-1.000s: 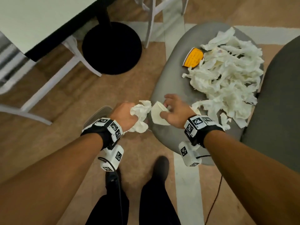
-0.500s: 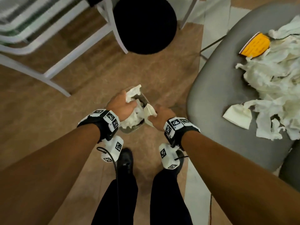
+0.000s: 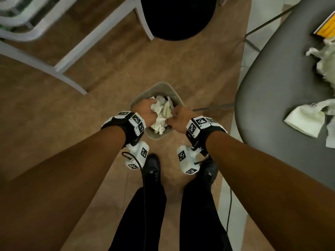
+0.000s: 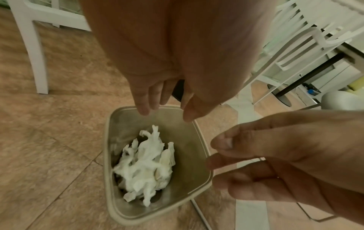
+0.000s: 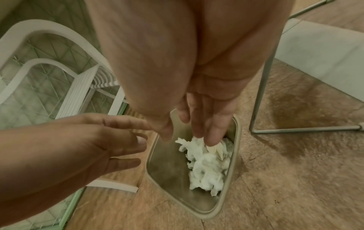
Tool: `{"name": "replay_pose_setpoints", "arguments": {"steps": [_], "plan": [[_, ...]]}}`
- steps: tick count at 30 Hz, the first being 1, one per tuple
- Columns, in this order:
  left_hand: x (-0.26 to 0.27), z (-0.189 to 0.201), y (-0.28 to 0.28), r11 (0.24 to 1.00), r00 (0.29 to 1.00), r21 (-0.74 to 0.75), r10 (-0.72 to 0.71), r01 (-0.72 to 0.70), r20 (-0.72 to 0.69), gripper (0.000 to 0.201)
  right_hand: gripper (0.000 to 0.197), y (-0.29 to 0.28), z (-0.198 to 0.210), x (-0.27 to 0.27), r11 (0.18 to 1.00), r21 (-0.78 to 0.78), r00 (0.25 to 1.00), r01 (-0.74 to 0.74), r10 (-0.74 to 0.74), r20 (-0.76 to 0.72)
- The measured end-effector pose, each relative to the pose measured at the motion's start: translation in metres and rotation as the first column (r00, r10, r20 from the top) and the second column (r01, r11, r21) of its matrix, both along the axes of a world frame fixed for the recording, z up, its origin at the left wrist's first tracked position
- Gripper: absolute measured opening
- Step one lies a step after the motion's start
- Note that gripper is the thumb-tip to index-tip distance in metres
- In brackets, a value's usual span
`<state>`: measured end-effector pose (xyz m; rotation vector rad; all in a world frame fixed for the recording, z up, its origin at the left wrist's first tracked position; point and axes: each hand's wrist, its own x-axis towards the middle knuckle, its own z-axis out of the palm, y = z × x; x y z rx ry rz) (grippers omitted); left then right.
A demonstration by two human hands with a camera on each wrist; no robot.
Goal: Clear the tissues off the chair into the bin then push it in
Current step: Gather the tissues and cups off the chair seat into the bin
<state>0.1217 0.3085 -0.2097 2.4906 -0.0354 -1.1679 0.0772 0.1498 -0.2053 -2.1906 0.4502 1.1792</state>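
Observation:
A small beige bin stands on the floor in front of my feet, with a heap of crumpled white tissues inside it. My left hand hovers over the bin's far rim, fingers straight and holding nothing. My right hand hangs over the bin with straight fingers, just above the tissues. In the head view both hands sit over the bin's mouth. To the right, the grey chair seat carries more tissues.
An orange-and-white paper lies on the chair's far part. A black round table base and white chair legs stand beyond the bin. The chair's metal frame passes just right of the bin. My shoes are just behind it.
Both hands carried tissue wads from the chair's edge left and down to the bin, then let go. The wads now lie inside the bin and both hands hold nothing.

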Motion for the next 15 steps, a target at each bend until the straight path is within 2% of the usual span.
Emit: {"name": "replay_pose_setpoints", "arguments": {"steps": [5, 8, 11, 13, 15], "plan": [[0.018, 0.031, -0.027, 0.998, 0.996, 0.019, -0.067, 0.066, 0.066, 0.041, 0.044, -0.024, 0.024, -0.002, 0.999, 0.043, 0.999, 0.031, -0.033, 0.028], [0.026, 0.057, -0.066, 0.994, 0.992, -0.087, -0.053, 0.063, 0.112, 0.029, 0.021, -0.057, 0.059, -0.003, 0.965, 0.139, 0.972, 0.224, -0.232, 0.041], [0.026, 0.084, -0.116, 0.98, 0.98, -0.159, -0.092, 0.121, 0.176, 0.028, 0.009, -0.102, 0.09, -0.009, 0.895, 0.239, 0.918, 0.376, -0.395, 0.035], [0.019, 0.104, -0.157, 0.953, 0.961, -0.213, -0.169, 0.216, 0.217, 0.031, 0.007, -0.137, 0.108, -0.016, 0.799, 0.302, 0.838, 0.52, -0.546, 0.002], [0.009, 0.118, -0.201, 0.909, 0.922, -0.244, -0.268, 0.338, 0.28, 0.037, 0.008, -0.179, 0.124, -0.025, 0.732, 0.296, 0.755, 0.614, -0.654, 0.051]]}}
